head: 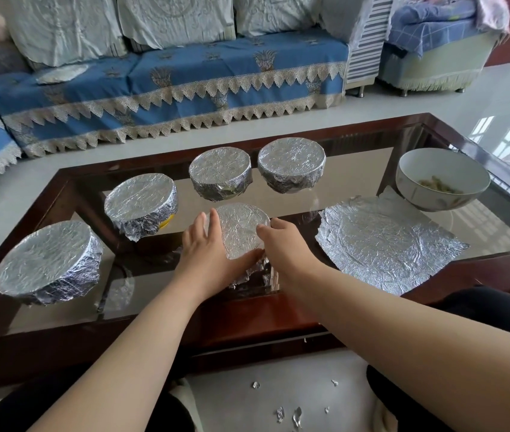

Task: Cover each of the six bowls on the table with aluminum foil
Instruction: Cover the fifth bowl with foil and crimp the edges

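both hands, left hand and right hand, grip a foil-covered bowl on the glass-topped wooden table; a crinkled aluminium foil sheet lies beside an uncovered white ceramic bowl.

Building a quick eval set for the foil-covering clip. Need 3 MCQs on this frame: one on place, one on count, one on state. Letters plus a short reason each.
1. Where does the loose flat crinkled aluminum foil sheet lie?
A. on the sofa
B. on the glass-topped table, in front of the uncovered bowl
C. on the floor
D. over the uncovered bowl

2. How many bowls already wear foil?
A. two
B. three
C. five
D. six

3. What state is the white ceramic bowl at far right in?
A. open, food inside
B. wrapped in foil
C. upside down
D. held in one hand

Answers:
1 B: the sheet lies flat on the dark-framed glass-topped table, nearer the camera than the open bowl.
2 C: four foil-topped bowls stand behind and to the left, plus the small foil-covered bowl that the left hand and right hand touch.
3 A: its rim is bare and yellowish food shows inside.
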Motion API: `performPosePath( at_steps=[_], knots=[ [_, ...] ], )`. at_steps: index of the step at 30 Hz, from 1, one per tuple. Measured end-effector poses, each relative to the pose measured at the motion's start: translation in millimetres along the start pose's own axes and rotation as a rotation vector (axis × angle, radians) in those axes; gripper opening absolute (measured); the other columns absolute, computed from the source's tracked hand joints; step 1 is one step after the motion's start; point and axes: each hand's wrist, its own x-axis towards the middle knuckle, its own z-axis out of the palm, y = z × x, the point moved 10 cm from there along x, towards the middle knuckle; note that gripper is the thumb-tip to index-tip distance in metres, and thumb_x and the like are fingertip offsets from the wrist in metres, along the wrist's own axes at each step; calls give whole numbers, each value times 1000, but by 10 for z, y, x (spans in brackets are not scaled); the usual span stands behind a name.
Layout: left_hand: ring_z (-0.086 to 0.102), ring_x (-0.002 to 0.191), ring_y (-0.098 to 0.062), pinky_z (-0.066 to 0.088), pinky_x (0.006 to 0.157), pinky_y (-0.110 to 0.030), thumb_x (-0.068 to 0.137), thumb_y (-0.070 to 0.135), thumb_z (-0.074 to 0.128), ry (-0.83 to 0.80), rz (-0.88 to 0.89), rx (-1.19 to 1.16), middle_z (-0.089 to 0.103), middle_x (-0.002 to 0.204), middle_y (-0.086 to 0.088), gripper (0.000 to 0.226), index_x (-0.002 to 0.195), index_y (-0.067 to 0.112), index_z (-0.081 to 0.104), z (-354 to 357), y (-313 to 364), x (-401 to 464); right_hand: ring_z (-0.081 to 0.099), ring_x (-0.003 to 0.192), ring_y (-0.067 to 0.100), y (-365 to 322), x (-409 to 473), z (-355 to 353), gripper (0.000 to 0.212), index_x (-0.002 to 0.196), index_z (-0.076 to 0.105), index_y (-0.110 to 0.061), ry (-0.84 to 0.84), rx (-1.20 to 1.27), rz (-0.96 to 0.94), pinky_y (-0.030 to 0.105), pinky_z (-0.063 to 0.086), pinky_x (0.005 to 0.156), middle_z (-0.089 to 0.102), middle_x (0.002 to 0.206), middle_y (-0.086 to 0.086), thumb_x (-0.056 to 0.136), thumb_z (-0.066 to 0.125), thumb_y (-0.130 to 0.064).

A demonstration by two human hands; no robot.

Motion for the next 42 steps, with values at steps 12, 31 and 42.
performPosePath(
  at_steps=[12, 31, 42],
  knots=[
    [-10, 151, -28, 5, 121, -47, 76, 82, 48, 14, 9, -9, -9, 166, -7, 119, 158, 19, -11, -8, 2, -6, 47, 58, 20, 107, 183, -61, 18, 72, 64, -4, -39, -10, 35, 29, 39, 56, 55, 67, 12, 84, 54, 4],
    [-9, 151, -32, 6, 121, -48, 73, 76, 64, -31, -42, -33, -13, 166, -7, 128, 157, 20, -14, -28, -36, -65, 58, 98, 17, 46, 182, -142, 41, 142, 35, -11, 38, -194, -81, 26, 44, 79, 53, 135, 6, 102, 41, -19],
    [0, 151, -26, 13, 120, -43, 72, 71, 63, 57, -44, -72, 1, 164, -9, 120, 159, 18, -1, -61, 7, -62, 46, 45, -4, 154, -329, 116, 23, 77, 44, -15, -35, 224, 11, 10, 37, 45, 50, 64, -5, 98, 41, -5]
  ],
)
